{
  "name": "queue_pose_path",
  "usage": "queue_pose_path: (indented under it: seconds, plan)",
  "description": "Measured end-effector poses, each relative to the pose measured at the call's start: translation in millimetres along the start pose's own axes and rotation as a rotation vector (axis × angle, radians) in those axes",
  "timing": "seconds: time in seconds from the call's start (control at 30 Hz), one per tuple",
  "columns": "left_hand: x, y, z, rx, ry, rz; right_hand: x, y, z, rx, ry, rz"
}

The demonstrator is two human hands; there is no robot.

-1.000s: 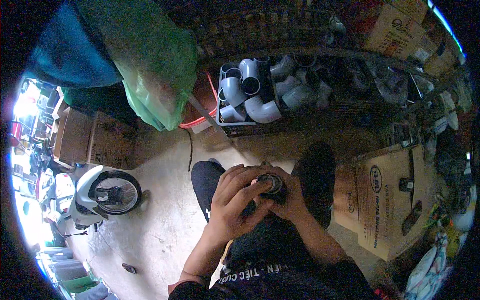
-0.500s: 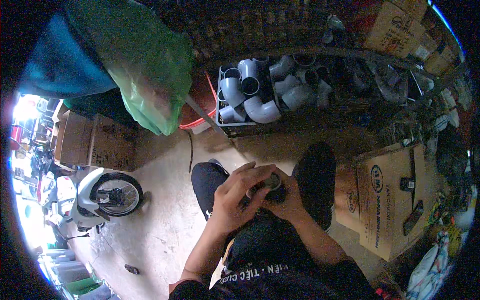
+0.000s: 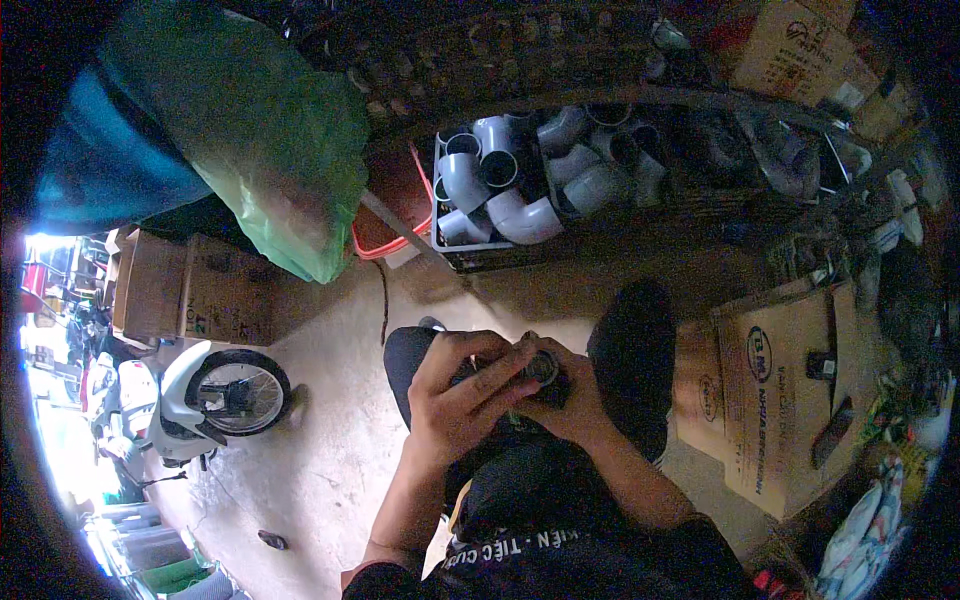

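Note:
Above my lap, both hands close around a small dark grey round piece (image 3: 542,368) whose ring-shaped end faces up. Fingers cover most of it, so its exact kind is unclear. My left hand (image 3: 455,395) reaches across from the left, its fingers bent and their tips against the piece's near side. From the right, my right hand (image 3: 578,400) wraps round its other side. My dark-trousered knees (image 3: 635,345) are bent on either side of the hands.
Grey pipe elbows (image 3: 527,218) fill a crate (image 3: 480,262) ahead. Beside it are a red basket (image 3: 392,245) and a green plastic bag (image 3: 290,170). A carton (image 3: 765,450) with small dark objects on top stands at right. A motorbike wheel (image 3: 240,392) and cartons (image 3: 225,290) are at left.
My left hand's fingers have shifted on the round piece and bent more, and its upper end shows more plainly. My right hand keeps its hold. The view has moved slightly.

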State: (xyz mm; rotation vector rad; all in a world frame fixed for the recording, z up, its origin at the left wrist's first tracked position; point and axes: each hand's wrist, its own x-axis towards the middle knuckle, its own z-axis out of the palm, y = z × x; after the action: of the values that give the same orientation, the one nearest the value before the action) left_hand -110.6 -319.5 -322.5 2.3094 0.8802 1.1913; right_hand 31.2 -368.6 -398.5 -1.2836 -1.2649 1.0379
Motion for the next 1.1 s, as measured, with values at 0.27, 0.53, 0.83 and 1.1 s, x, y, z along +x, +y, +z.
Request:
queue_pose_path:
  seconds: [0.27,0.53,0.83,1.1]
  plan:
    - [13,-3,5,-0.097,-0.009,-0.054,2,-3,-3,-0.018,0.011,-0.013]
    - [6,-5,12,0.002,-0.107,0.102,3,-2,-4,-0.064,0.035,0.062]
    - [-1,-9,12,-0.674,0.221,-0.309,9,4,-2,0.045,0.077,0.002]
    - [-1,-8,11,-0.632,0.084,-0.462,12,-5,-3,0.07,0.041,0.111]
